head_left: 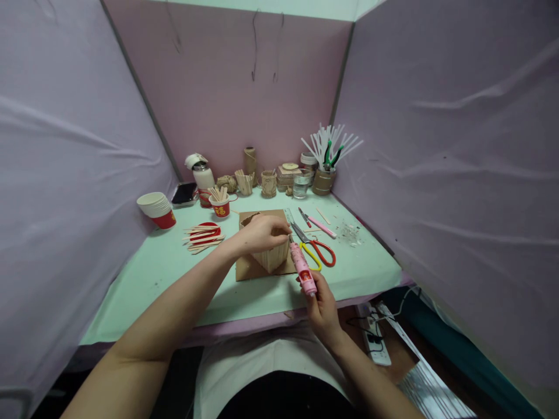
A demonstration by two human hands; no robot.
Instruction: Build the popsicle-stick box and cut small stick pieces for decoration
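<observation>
My right hand point(322, 305) is wrapped round the handle of a pink glue gun point(302, 269), whose nozzle points up and away from me. My left hand point(266, 233) reaches over a small box of pale craft sticks point(271, 259), with its thumb and fingers pinched close to the nozzle. Whatever is between those fingers is too small to make out. Under the box lies a piece of brown cardboard point(247, 269). Just right of it are scissors point(321, 251) with red and yellow handles, a pink pen-like tool point(322, 226) and a small red-handled tool point(305, 217).
Loose craft sticks lie on a red disc point(205, 231) at left, near stacked paper cups point(157, 209). A red cup of sticks point(220, 206), a glass of water point(301, 185) and a jar of white glue sticks point(324, 181) stand further back. Fabric walls point(449, 151) enclose the table.
</observation>
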